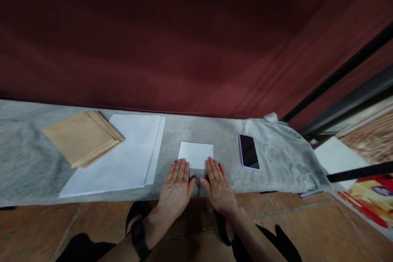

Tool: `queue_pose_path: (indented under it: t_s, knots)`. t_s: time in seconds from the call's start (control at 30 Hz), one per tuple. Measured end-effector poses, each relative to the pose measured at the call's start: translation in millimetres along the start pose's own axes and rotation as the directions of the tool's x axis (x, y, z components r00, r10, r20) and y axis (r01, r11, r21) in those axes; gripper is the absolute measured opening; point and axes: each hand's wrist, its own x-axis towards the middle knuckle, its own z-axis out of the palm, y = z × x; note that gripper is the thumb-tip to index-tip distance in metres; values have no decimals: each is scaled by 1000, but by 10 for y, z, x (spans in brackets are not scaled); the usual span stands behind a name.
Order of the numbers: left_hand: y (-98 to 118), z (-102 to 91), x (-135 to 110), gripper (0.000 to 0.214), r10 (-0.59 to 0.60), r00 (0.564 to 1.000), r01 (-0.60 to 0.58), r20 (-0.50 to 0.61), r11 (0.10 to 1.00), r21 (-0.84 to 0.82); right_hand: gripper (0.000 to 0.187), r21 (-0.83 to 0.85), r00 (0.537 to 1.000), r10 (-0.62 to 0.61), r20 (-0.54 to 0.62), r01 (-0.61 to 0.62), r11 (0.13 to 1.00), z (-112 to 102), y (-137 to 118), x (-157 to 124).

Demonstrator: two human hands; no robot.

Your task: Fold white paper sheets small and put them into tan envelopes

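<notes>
A small white rectangle of paper, perhaps folded, lies on the grey cloth in front of me. My left hand rests palm down with its fingers stretched out, the fingertips on the paper's near left corner. On the near right corner lie the fingertips of my right hand, also flat and extended. Both thumbs point inward, a short gap apart. Neither hand grips anything. A dark watch or band is on my left wrist.
Left of the paper, large white sheets lie under several brown envelopes. A phone lies to the right. Grey cloth covers the narrow surface, with a dark red wall behind it. Black bars slant at right.
</notes>
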Motion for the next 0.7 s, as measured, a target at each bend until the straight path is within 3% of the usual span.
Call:
queue_pose_path:
  t_s: [0.17,0.3,0.5,0.7]
  knots:
    - [58,11,242,54,90,996,-90,0,995,-53,56,85,997,68,31,-71,994,-46,-46,198]
    - [130,128,454,57,121,992,-119,47,992,-51,56,138,996,83,44,-89,987,-11,-128,390]
    - [158,328,635,59,55,993,-58,101,998,20,56,108,985,151,89,-160,981,111,-131,572]
    - [165,320,676,58,-6,991,4,137,1000,13,57,98,984,155,86,-163,982,150,-70,610]
